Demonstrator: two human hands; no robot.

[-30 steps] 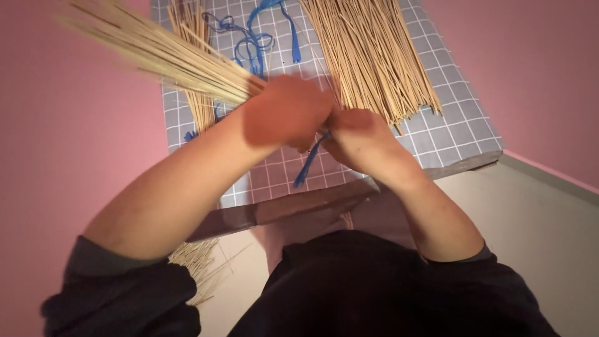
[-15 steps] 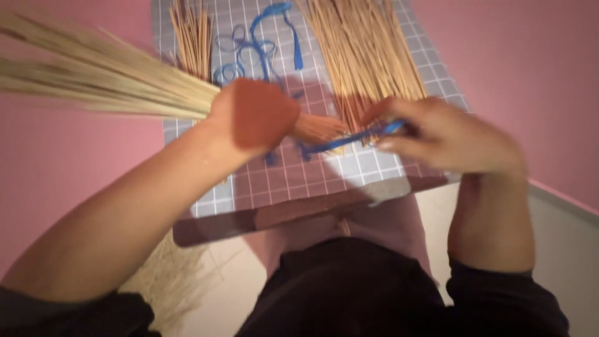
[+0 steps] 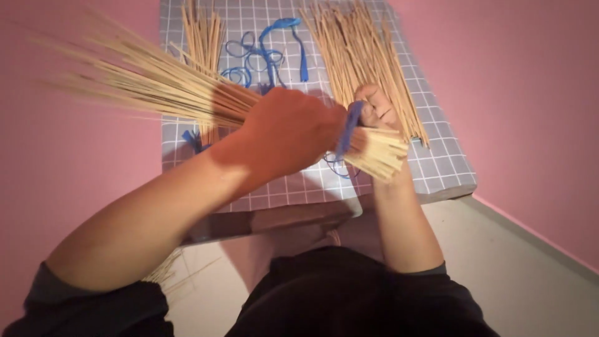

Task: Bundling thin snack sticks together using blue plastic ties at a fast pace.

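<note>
Pink walls frame a grey checked tabletop (image 3: 430,171); left hand (image 3: 290,134) clamps a bundle of thin tan sticks (image 3: 168,87), right hand (image 3: 374,112) pinches a blue band (image 3: 347,130) beside that grip.

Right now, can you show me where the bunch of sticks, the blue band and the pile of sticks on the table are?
bunch of sticks (image 3: 156,87), head view, on the fanned-out stems left of the left hand (image 3: 290,134).
blue band (image 3: 348,128), head view, on the strip near the bunch's cut end.
pile of sticks (image 3: 355,50), head view, middle of the loose pile.
</note>
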